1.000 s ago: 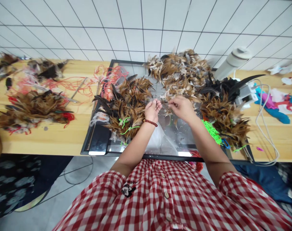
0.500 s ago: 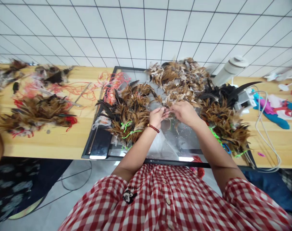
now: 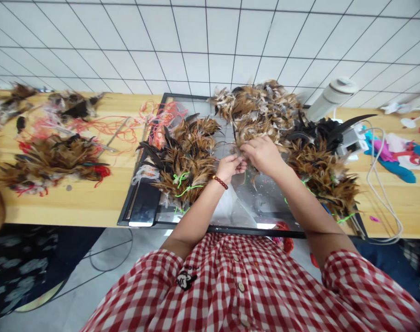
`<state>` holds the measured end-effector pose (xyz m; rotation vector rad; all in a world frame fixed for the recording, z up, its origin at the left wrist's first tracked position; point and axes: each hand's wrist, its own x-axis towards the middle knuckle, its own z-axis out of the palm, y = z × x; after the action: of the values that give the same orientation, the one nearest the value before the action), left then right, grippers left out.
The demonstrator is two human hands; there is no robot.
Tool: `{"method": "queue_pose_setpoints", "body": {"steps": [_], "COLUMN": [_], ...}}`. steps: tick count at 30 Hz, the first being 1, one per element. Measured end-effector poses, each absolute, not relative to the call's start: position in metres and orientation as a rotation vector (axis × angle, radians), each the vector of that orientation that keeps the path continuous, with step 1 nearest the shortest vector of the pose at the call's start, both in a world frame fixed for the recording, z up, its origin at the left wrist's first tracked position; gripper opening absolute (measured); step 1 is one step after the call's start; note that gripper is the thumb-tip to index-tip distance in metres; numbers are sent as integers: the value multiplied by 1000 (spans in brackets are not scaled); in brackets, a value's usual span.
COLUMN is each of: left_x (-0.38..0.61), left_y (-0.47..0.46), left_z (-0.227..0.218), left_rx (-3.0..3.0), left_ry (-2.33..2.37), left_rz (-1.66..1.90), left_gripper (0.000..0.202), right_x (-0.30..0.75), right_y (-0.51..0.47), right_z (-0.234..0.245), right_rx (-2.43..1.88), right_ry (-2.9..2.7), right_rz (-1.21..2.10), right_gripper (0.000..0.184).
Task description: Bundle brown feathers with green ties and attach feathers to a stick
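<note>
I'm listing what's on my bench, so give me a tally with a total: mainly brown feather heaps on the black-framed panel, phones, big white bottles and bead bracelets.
Mainly brown feather heaps: 3 (left heap, back heap, right heap; edges partly merge)
Phone: 1
White bottle: 1
Bead bracelet: 1
Total: 6

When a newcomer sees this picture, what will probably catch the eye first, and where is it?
Perhaps the red-checked shirt across the lower middle. Then come a brown feather heap left of the left hand, a second brown heap right of the right hand, and a paler feather heap beyond both, towards the tiled wall. A beaded bracelet stands out too.
</note>
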<state>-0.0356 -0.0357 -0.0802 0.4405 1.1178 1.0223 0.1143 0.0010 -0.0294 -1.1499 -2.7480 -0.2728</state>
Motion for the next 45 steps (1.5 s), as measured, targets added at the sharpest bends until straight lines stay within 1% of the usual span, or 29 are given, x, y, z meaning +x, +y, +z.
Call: {"method": "queue_pose_setpoints", "body": {"steps": [3, 7, 9, 13, 15, 19, 22, 26, 31, 35, 42, 45], "left_x": [-37, -38, -38, -37, -36, -37, -37, -34, -30, -28, -28, -30], "left_y": [-34, -34, -35, -37, -37, -38, -39, -39, -41, -42, -43, -42], "left_z": [-81, -81, -81, -82, -83, -82, -81, -79, -79, -83, -83, -81], "left_rx": [364, 318, 322, 345, 363, 395, 410, 436, 468, 445, 350, 283], "left_ry": [1115, 1065, 1053, 1032, 1028, 1041, 1053, 1067, 1069, 1037, 966, 970], "left_rz": [1101, 1130, 1111, 1063, 1036, 989, 951, 912, 896, 897, 919, 947], "left_gripper": [21, 22, 22, 23, 22, 22, 21, 21, 25, 22, 14, 17], "right_x": [136, 161, 166, 166, 162, 149, 138, 129, 125, 124, 130, 135], "right_y": [-4, -21, -30, -38, -37, -26, -15, -6, -6, -7, -7, -9], "right_z": [-27, -37, -47, -62, -59, -38, -24, -21, -23, -22, -25, -22], "right_rx": [-1239, -1004, -935, -927, -965, -1133, -1101, -1009, -1019, -1023, -1060, -1027], "right_ry": [-2627, -2871, -2943, -3020, -2991, -2862, -2888, -2969, -2975, -2954, -2879, -2872], "right_rz": [-145, 293, 347, 369, 330, -50, -211, -270, -291, -251, -339, -363], "right_gripper": [31, 27, 28, 23, 24, 28, 26, 23, 22, 25, 28, 31]}}
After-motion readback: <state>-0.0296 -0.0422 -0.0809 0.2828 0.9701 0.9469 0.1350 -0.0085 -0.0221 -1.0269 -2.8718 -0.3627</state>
